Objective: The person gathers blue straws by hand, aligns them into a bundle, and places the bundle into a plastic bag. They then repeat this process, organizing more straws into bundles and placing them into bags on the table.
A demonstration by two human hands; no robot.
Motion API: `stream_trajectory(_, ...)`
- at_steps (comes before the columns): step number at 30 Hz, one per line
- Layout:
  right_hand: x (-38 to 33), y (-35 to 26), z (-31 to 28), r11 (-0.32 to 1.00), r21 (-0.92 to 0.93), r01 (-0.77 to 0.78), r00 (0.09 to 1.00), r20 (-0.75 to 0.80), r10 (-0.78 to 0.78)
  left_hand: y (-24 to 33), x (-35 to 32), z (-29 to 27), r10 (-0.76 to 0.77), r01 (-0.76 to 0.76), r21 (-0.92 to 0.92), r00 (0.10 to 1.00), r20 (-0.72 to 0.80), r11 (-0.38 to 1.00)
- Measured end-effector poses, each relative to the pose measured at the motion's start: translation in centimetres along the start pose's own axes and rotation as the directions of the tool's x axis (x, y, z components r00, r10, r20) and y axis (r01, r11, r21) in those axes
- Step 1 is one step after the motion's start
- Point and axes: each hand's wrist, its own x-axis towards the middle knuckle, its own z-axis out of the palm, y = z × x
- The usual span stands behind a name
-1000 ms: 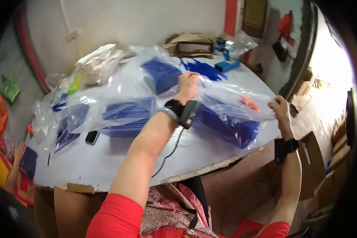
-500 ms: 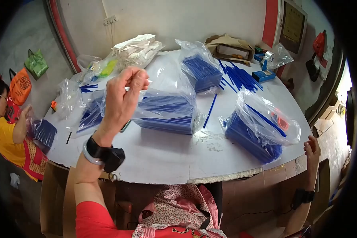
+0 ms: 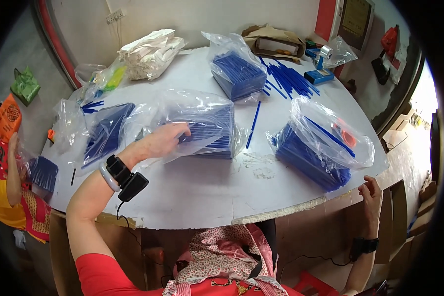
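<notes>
My left hand [image 3: 163,139] lies at the mouth of a clear plastic bag [image 3: 170,106] around a block of blue sticks [image 3: 212,128], mid-table. Its fingers stretch over the sticks and touch the plastic; the fingertips are partly obscured by it. Off the table's right edge, my right hand [image 3: 371,190] hangs with loosely bent fingers apart and holds nothing. The nearest thing to it is another bagged block of blue sticks [image 3: 308,160], with red-handled scissors [image 3: 344,133] and one long stick on top. Between the two blocks lies a loose blue stick [image 3: 253,125].
At the back stand a third bagged block [image 3: 238,74], a loose stick pile [image 3: 291,79], a tape dispenser [image 3: 319,74] and a brown paper bag [image 3: 274,42]. A flatter bag of sticks [image 3: 108,129] lies left. Another person [image 3: 10,197] works at far left.
My left hand has come down from above the table onto the middle bag, and the raised plastic has sunk. My right hand has shifted slightly down and left. The view has shifted a little.
</notes>
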Motion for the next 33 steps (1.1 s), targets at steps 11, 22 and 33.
stream_trajectory(11, -2.8, 0.4, 3.9, 0.961, -0.257, 0.103, 0.991, 0.105, -0.078, -3.4, 8.5, 0.4, 0.086, -0.036, 0.387, 0.99, -0.112, 0.921)
stream_trajectory(22, -6.2, -1.0, 3.5, 0.952, -0.198, 0.231, 0.963, 0.183, -0.196, -2.1, 7.7, -1.0, 0.292, 0.032, 0.711, 0.898, -0.329, 0.703)
stream_trajectory(33, -14.4, -2.3, 2.9, 0.985, 0.119, 0.125, 0.929, 0.334, -0.158, 13.1, -4.8, -3.9, 0.165, 0.547, 0.318, 0.311, -0.936, 0.774)
